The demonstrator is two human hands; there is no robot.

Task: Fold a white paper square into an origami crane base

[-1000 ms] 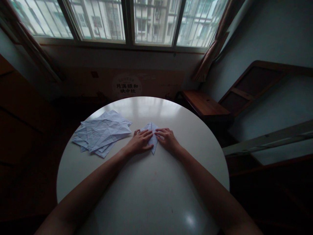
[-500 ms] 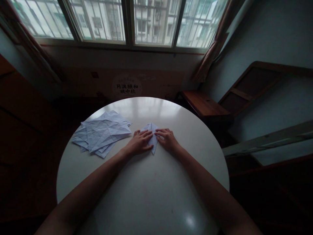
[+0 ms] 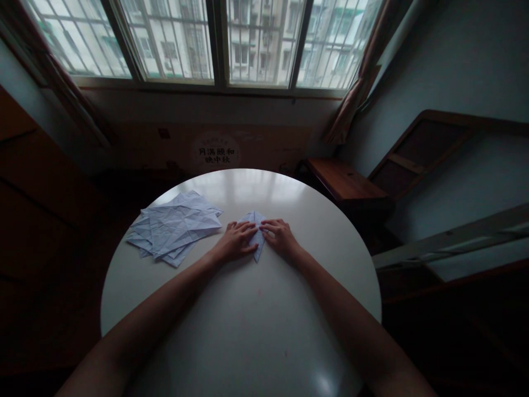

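Both hands at a small folded paper (image 3: 259, 240) on a round white table (image 3: 248, 325)

The left hand (image 3: 237, 241) lies palm down with fingers spread over the paper's left side, the right hand (image 3: 281, 236) bends its fingers at the right edge, and whether they pinch it I cannot tell; the paper lies between them, one point toward the person, and a loose pile of creased sheets (image 3: 184, 225) sits just beyond the left hand, to its left

I've got a paper piece (image 3: 259, 241) on the table (image 3: 256, 320) in front of me, left hand (image 3: 238, 239) and right hand (image 3: 281, 237) on it. Paper pile (image 3: 179, 225) sits off to my left, window (image 3: 177, 44) behind the table.
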